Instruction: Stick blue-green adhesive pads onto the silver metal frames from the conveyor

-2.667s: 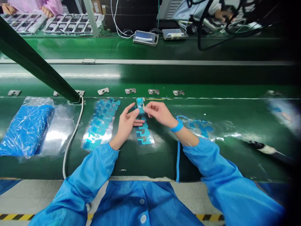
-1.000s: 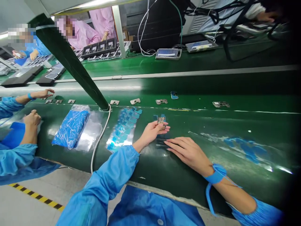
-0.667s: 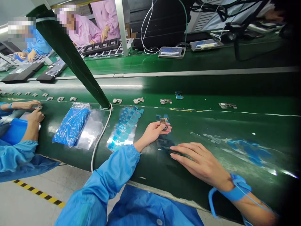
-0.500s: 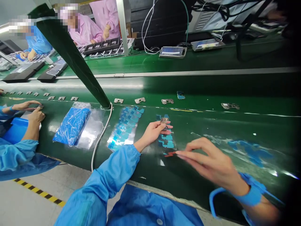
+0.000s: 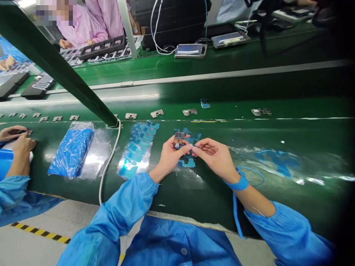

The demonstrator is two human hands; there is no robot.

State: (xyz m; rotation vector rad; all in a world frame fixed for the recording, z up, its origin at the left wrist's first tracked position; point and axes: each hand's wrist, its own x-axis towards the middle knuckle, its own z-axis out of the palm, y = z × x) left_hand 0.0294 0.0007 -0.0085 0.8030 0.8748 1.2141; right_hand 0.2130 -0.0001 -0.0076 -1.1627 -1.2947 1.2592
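Note:
My left hand (image 5: pixel 169 155) is closed round a small metal circuit part (image 5: pixel 179 136), held just above a clear sheet of blue stickers (image 5: pixel 187 162) on the green bench. My right hand (image 5: pixel 215 157), with a blue strap on its wrist, has come up against the left one; its fingertips are pinched together next to the part, on something too small to make out. A second, fuller sheet of blue stickers (image 5: pixel 138 149) lies to the left of my hands.
A row of small metal parts (image 5: pixel 156 113) lies along the conveyor belt (image 5: pixel 249 96); one carries a blue sticker (image 5: pixel 205 104). A plastic bag of blue material (image 5: pixel 72 149), a white cable (image 5: pixel 108 162) and a slanted dark post (image 5: pixel 55 66) are left. A neighbour's hands (image 5: pixel 16 142) work at far left.
My right hand lifted off the bench, where it lay flat, and came up to the part in my left hand. The view shifted a little.

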